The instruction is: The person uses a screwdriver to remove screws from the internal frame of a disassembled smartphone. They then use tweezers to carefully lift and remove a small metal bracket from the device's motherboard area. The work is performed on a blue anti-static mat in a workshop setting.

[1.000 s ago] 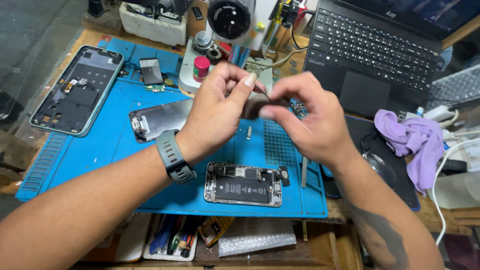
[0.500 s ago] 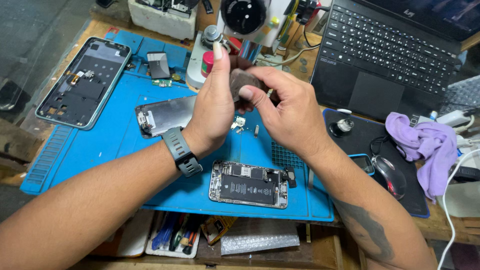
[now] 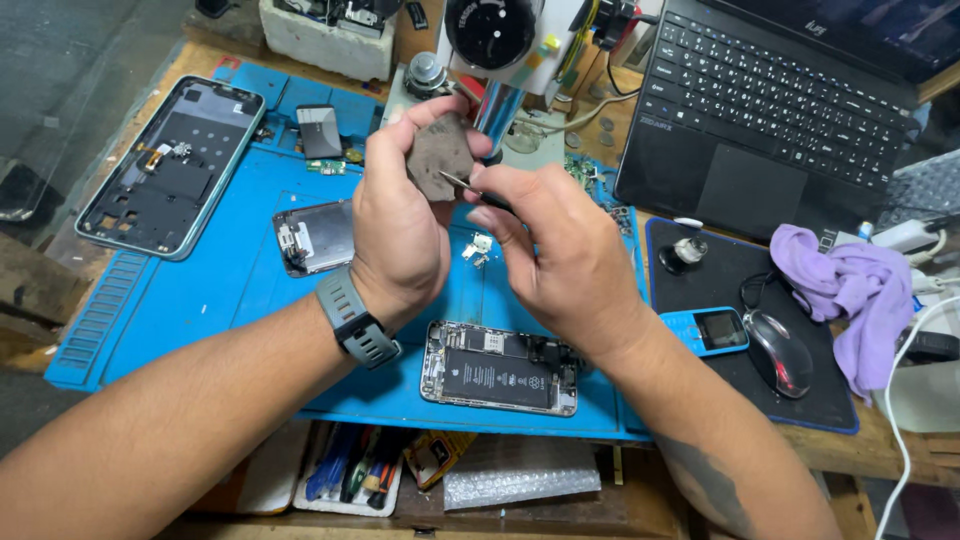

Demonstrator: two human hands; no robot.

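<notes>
My left hand (image 3: 400, 215), with a grey watch on its wrist, holds up a dark grey-brown lump (image 3: 437, 152) between thumb and fingers above the blue work mat (image 3: 200, 290). My right hand (image 3: 565, 260) grips a thin dark tool (image 3: 475, 190), tweezers or a fine screwdriver, whose tip touches the lump. Below both hands an opened phone (image 3: 500, 367) lies on the mat with its battery and board exposed.
A larger empty phone frame (image 3: 170, 165) lies at the mat's left; a metal plate part (image 3: 318, 235) sits beside my left hand. A laptop (image 3: 780, 110), small blue phone (image 3: 705, 330), mouse (image 3: 778, 350) and purple cloth (image 3: 850, 290) are at right. Tools fill the tray (image 3: 350, 475) below.
Both hands rose and drew closer to the camera. The left hand now shows the lump fully, and the right hand's tool tip has come to rest against it.
</notes>
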